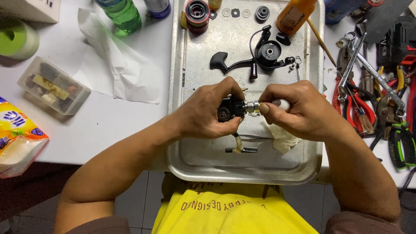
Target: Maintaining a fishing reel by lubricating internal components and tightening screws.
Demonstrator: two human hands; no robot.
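Head view, looking straight down. The left hand (208, 113) is closed around a small black reel body (230, 108), its fingers curled over the top and the thumb underneath, so that the part is held just above the middle of a metal tray (182, 86). The right hand (299, 112) meets it from the other side: thumb and forefinger are pinched on a short silver shaft (252, 106) that projects from the black body, and the same hand grips a white handle (282, 104) in line with that shaft. A crumpled pale cloth (284, 138) hangs below the right palm and touches the tray. Below the hands a thin metal stem with a dark end (241, 147) lies on the tray floor. Farther up the tray rest a black rotor with its wire bail (268, 51) and a black crank handle (221, 60), just beside one another; a dark spool (197, 14), several washers (236, 13) and an orange bottle (294, 15) stand along the far rim. On the white table to the right of the tray lie pliers and wrenches (368, 82) in a loose heap; to the left lie a sheet of white paper (115, 65), a clear plastic box (54, 86), a green bottle (123, 15) and a yellow packet (17, 134).
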